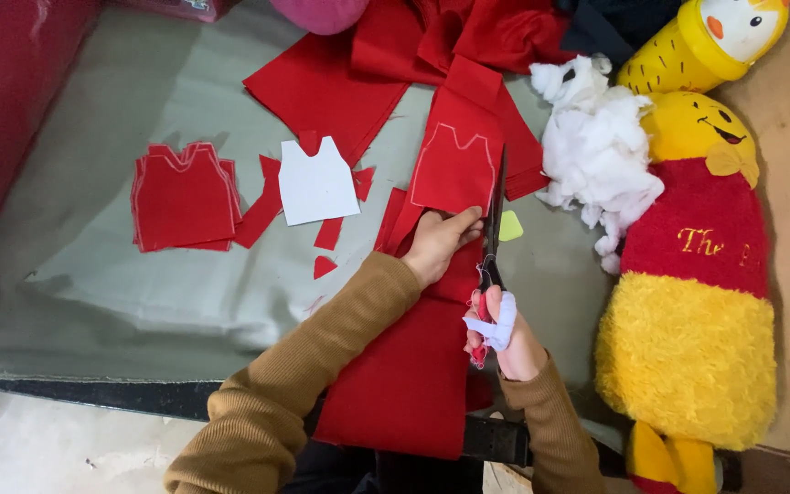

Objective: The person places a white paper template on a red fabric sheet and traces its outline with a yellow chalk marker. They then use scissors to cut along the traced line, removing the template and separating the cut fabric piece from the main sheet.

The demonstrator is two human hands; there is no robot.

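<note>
A long strip of red felt (404, 366) runs from my lap up across the grey-green work surface (139, 284). A vest shape is chalked in white on its upper part (457, 169). My left hand (439, 242) presses flat on the felt just below that outline. My right hand (502, 331), a white bandage on one finger, grips black scissors (496, 215) whose blades lie along the right edge of the outlined shape. Both sleeves are tan.
A stack of cut red vest pieces (185, 195) and a white paper pattern (316, 183) lie to the left, with red scraps between. White stuffing (592, 146), a yellow chalk piece (510, 226) and two yellow plush toys (697, 274) sit on the right. More red cloth is piled at the top.
</note>
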